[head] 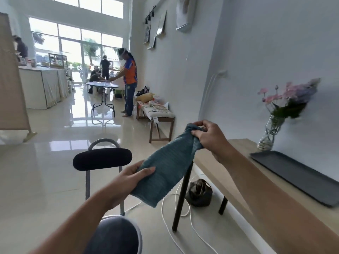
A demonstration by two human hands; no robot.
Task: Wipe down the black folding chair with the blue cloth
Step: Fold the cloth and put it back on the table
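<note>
Our left hand (128, 182), at lower centre of the head view, pinches the lower end of the blue cloth (165, 169) between thumb and fingers, while our right hand (211, 138), higher and right of centre, grips the bunched upper end, so the cloth stretches diagonally between them in the air. The black folding chair (102, 159) stands below and left of the cloth, its padded backrest just left of our left hand and its round seat at the bottom edge, neither touched by the cloth.
</note>
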